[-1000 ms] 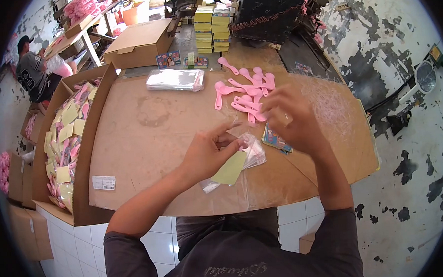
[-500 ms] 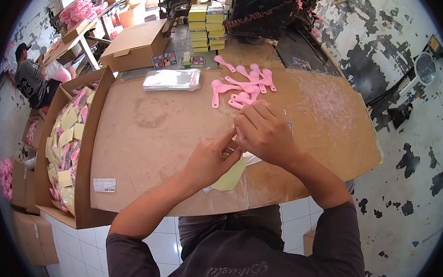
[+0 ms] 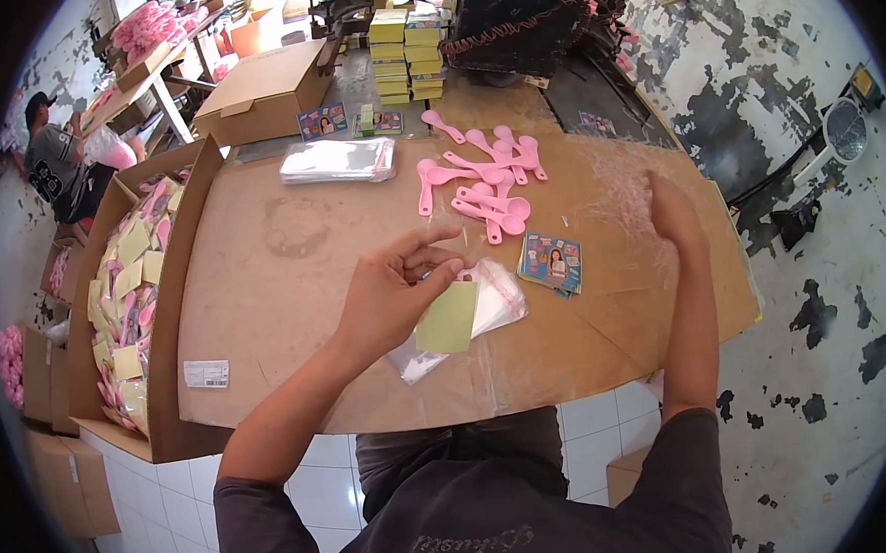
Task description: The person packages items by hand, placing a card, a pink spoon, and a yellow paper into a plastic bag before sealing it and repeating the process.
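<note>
My left hand [image 3: 394, 294] pinches the top of a clear plastic bag [image 3: 465, 315] that holds a yellow-green card and lies on the brown cardboard work surface [image 3: 283, 275]. My right hand [image 3: 672, 214] is off to the right, over a patch of thin plastic strips [image 3: 624, 192]; I cannot tell whether its fingers hold anything. Between the hands lies a small stack of printed picture cards [image 3: 551, 263]. Behind them is a loose pile of pink plastic spoons [image 3: 478, 175].
A stack of clear bags [image 3: 337, 162] lies at the back. An open carton of packed pink and yellow items [image 3: 128, 293] stands at the left. Yellow card stacks [image 3: 406, 48], a closed box [image 3: 268, 85] and a dark machine [image 3: 520, 17] stand behind. Another person [image 3: 56, 162] sits far left.
My right hand has left the bag and swung out to the right over the plastic strips. The picture cards are uncovered. My left hand still holds the bag.
</note>
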Tool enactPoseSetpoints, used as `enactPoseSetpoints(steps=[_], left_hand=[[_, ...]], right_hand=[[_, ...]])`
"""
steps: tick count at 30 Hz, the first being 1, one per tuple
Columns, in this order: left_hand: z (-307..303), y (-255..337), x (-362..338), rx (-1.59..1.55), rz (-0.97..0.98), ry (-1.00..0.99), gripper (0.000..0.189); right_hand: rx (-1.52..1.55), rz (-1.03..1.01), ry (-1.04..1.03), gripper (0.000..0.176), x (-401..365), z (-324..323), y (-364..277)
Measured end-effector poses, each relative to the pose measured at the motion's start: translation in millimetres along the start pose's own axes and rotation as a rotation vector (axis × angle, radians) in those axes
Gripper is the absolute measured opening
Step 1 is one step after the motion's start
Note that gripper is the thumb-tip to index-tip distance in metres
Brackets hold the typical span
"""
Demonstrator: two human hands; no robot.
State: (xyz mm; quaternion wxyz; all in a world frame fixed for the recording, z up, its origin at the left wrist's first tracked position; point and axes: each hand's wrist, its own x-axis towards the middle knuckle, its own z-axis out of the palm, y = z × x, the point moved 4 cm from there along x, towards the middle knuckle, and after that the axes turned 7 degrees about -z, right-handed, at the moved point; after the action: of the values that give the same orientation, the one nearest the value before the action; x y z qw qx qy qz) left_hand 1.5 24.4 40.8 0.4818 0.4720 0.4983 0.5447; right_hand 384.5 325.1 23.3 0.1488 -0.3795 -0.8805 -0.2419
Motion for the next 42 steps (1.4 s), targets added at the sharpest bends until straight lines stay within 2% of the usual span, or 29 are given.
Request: enactPoseSetpoints(steps=[3, 6, 8, 10, 12, 15, 18, 21, 27, 30, 36, 39, 42], left_hand=[[-1, -4, 4, -0.052, 0.005, 0.040, 0.032], [-2, -17, 13, -0.108, -0.003, 0.033, 0.024], [2, -20, 13, -0.097, 0.003, 0.037, 0.021], [4, -25, 13, -0.080, 0.041, 0.051, 0.019], [3, -31, 12, -0.060, 0.108, 0.068, 0.018], [-4, -34, 12, -0.033, 0.032, 0.004, 0.025], [-3, -26, 12, -0.184, 0.037, 0.008, 0.026], [-5, -27, 12, -0.135, -0.003, -0.003, 0.026], [-7, -34, 12, -0.031, -0.035, 0.044, 0.023], [-12, -42, 15, 0.082, 0.042, 0.080, 0.018], [-15, -34, 16, 0.229, 0.206, 0.052, 0.024], [-17, -34, 17, 0.269, 0.230, -0.028, 0.027], [-16, -34, 16, 0.256, 0.178, -0.012, 0.026]], right_hand=[[0.395, 0.268, 0.106, 0.043, 8, -60, -39], [0.551, 0.087, 0.190, 0.038, 19, -86, -88], [0.984, 0.141, -0.042, 0.030, 24, -99, -147], [1.249, -0.167, -0.138, 0.031, 27, -117, -205], [1.481, -0.246, -0.205, 0.031, 27, -125, -250], [1.738, -0.063, -0.370, 0.030, 27, -95, -268], [1.874, -0.044, -0.363, 0.031, 35, -90, -263], [1.848, -0.085, -0.305, 0.029, 33, -83, -260], [1.952, 0.021, -0.196, 0.017, 33, -74, -259], [1.973, 0.048, -0.252, 0.012, 31, -68, -254], [1.913, -0.088, -0.195, 0.017, 31, -67, -246], [1.787, -0.158, -0.188, 0.020, 31, -69, -241], [1.783, -0.161, -0.163, 0.018, 31, -69, -239]])
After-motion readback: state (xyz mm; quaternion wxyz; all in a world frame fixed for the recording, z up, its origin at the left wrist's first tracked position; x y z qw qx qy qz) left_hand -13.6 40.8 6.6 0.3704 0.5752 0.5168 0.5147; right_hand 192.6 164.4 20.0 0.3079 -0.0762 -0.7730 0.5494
